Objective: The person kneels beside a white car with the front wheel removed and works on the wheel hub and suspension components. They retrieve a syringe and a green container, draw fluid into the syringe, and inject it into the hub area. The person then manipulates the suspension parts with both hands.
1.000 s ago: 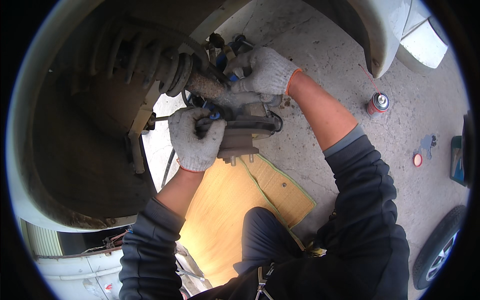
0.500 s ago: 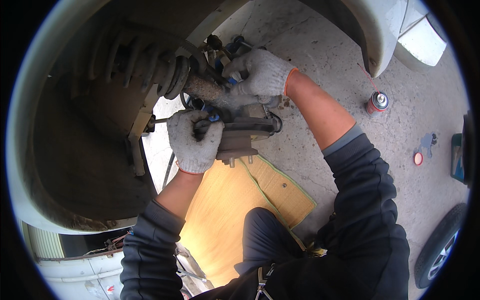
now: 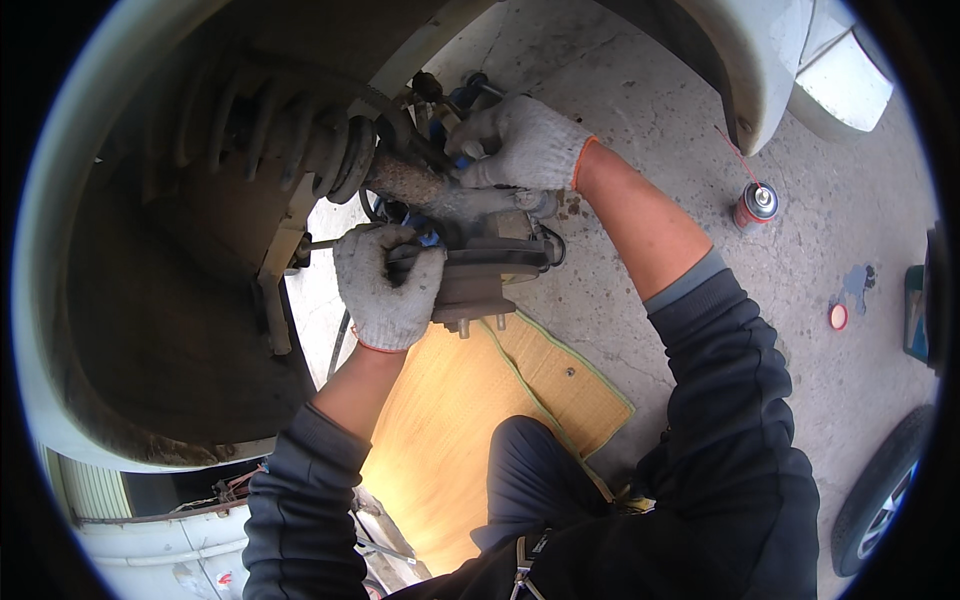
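Observation:
My left hand (image 3: 385,290), in a grey knit glove, is closed at the left edge of the brake disc (image 3: 490,262), its thumb and fingers curled around that edge. Beyond the disc, my right hand (image 3: 525,145), gloved too, has its fingers bent beside the rusty strut (image 3: 405,180). A small blue piece (image 3: 466,160) shows under those fingers; what they grip is mostly hidden. Wheel studs (image 3: 464,328) stick out of the hub on my side. A dark coil spring (image 3: 285,135) lies left of the strut.
The wheel arch (image 3: 130,330) surrounds the left side. A yellow mat (image 3: 430,430) lies under my knee. On the concrete to the right are a spray can (image 3: 756,206) with a red straw, a round red-rimmed cap (image 3: 838,317) and a wheel (image 3: 880,495).
Both hands stay in nearly the same places. The view has shifted very slightly.

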A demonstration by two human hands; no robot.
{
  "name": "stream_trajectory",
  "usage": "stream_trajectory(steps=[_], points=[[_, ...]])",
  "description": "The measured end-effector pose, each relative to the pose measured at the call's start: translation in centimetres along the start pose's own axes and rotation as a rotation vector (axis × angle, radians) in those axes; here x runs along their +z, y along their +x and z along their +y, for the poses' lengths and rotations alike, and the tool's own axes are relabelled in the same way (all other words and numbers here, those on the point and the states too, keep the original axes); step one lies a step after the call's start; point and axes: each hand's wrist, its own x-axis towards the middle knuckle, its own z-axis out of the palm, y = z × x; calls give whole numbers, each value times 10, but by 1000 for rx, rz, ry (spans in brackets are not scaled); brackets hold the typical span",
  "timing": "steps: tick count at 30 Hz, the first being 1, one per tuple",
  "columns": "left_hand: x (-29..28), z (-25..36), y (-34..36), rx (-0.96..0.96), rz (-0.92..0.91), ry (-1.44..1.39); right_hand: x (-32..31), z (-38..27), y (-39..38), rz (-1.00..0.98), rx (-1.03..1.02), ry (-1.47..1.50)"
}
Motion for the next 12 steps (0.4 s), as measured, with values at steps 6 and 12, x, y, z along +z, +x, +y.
stream_trajectory(steps=[6,12], points=[[1,-2,-1,2,2,10,2,1,-2,98,-58,-111],[-1,-5,-1,19,-28,20,3,13,-1,99,-27,31]])
